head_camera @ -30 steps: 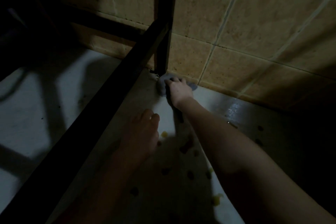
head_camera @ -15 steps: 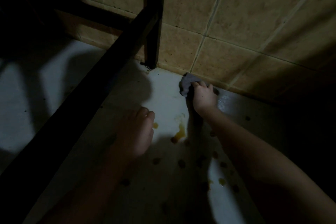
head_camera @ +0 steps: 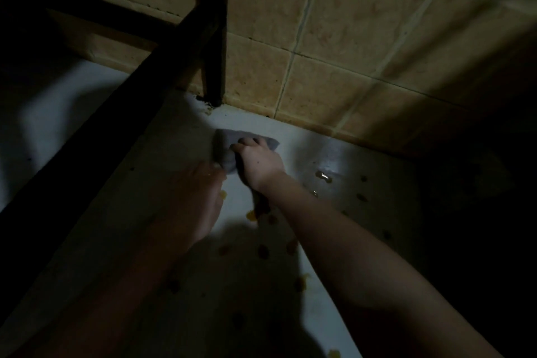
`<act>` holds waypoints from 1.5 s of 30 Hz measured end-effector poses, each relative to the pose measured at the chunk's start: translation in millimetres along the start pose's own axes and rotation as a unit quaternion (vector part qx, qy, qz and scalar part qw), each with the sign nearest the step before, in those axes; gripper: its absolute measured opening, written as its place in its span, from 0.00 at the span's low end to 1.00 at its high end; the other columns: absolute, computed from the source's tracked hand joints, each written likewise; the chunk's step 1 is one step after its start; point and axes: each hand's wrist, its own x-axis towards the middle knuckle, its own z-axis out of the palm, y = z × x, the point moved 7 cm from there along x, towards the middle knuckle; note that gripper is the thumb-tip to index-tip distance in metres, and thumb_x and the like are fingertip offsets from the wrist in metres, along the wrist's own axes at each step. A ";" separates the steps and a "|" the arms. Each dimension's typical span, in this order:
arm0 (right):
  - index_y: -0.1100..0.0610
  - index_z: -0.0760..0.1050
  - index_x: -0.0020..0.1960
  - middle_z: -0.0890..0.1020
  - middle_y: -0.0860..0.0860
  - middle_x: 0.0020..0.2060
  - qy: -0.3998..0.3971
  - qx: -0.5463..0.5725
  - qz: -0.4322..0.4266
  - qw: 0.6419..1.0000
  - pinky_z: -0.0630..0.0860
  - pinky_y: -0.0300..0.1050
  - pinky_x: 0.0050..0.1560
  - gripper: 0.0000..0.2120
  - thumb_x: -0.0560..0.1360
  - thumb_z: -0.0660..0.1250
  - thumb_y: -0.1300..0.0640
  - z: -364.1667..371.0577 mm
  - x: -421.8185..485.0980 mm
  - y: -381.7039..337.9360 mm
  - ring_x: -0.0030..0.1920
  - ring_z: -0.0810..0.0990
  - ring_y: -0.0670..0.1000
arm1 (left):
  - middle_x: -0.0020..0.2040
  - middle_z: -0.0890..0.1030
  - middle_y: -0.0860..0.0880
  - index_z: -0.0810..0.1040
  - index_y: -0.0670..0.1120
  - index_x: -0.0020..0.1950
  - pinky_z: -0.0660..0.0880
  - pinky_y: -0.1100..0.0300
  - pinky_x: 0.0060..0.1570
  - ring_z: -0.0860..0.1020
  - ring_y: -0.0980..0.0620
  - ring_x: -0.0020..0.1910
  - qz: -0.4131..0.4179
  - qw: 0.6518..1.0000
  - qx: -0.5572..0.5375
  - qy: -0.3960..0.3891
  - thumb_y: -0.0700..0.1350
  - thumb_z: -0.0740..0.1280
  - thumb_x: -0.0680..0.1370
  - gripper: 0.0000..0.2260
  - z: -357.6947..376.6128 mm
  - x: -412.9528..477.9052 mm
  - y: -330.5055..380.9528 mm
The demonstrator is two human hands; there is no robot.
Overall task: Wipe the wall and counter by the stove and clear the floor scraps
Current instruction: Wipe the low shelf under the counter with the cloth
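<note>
Right hand [head_camera: 260, 163] pressed down on a crumpled grey cloth [head_camera: 225, 148], grip closed over it, on the pale white floor [head_camera: 162, 154] near its back edge, just out from the foot of the beige tiled wall [head_camera: 334, 52]. Left hand [head_camera: 193, 200] laid flat just beside the cloth, fingers loosely extended, grip open and holding nothing, fingertips touching or nearly touching the fabric. Dark metal frame leg [head_camera: 215, 38] standing upright against the wall at the floor's back edge, with a dark crossbar [head_camera: 96, 125] running diagonally toward the near left. Small yellow-orange food scraps [head_camera: 263, 251] scattered over the floor between and below the forearms. Glistening wet patch [head_camera: 324, 176] to the right of the right wrist. Heavy shadow over the near and right portions.
</note>
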 end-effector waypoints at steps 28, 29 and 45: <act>0.55 0.69 0.67 0.70 0.57 0.66 0.079 0.082 0.226 0.968 0.68 0.55 0.63 0.18 0.78 0.55 0.64 4.3 -89.3 54.9 0.66 0.66 0.62 | 0.55 0.78 0.41 0.78 0.43 0.57 0.74 0.46 0.53 0.76 0.42 0.52 -0.053 0.998 -0.002 -0.025 0.37 0.66 0.74 0.12 11.5 -23.9 -6.5; 0.54 0.68 0.68 0.69 0.56 0.66 0.064 0.083 0.194 0.975 0.69 0.55 0.63 0.20 0.77 0.57 0.64 7.6 -85.4 44.3 0.67 0.65 0.62 | 0.56 0.77 0.41 0.78 0.43 0.58 0.73 0.46 0.54 0.76 0.42 0.54 -0.051 0.998 -0.002 -0.023 0.37 0.67 0.74 0.13 12.6 -25.4 -10.0; 0.56 0.70 0.68 0.71 0.56 0.67 0.060 0.121 0.205 0.969 0.65 0.56 0.69 0.18 0.79 0.58 0.62 6.4 -135.0 97.7 0.68 0.67 0.57 | 0.69 0.69 0.41 0.68 0.43 0.71 0.65 0.48 0.66 0.68 0.41 0.67 -0.056 0.992 0.058 -0.094 0.40 0.62 0.78 0.20 5.2 -52.7 -3.7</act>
